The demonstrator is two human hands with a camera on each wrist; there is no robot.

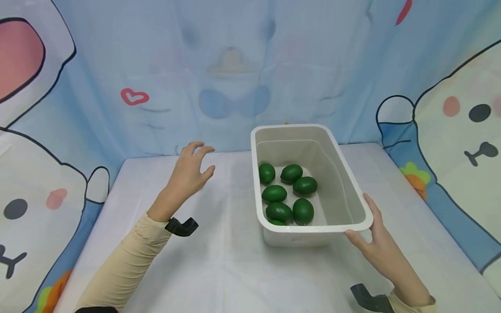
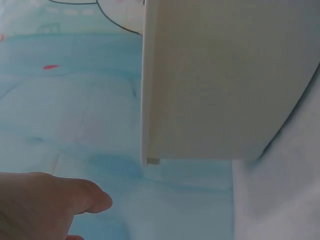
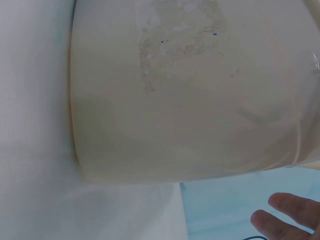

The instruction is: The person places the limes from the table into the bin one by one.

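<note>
A pale grey plastic bin point(image 1: 332, 191) stands on the table, holding several glossy dark green oval fruits point(image 1: 305, 185), like limes, mostly along its left side. My right hand point(image 1: 377, 243) is at the bin's near right corner, thumb by the front rim and fingers along the right side. Two of its fingers point(image 3: 282, 222) show below the bin's wall in the right wrist view. To the left of the bin, my left hand point(image 1: 192, 169) hovers over the table with fingers loosely bent and nothing in them. The left wrist view has its thumb point(image 2: 92, 196) apart from the bin's outer wall point(image 2: 225, 85).
A white cloth covers the table point(image 1: 231, 269). Close behind it hangs a light blue curtain point(image 1: 164, 56) printed with cartoon animals, which also runs along both sides. A dark band point(image 1: 182, 227) is on my left wrist and another point(image 1: 369, 299) on my right.
</note>
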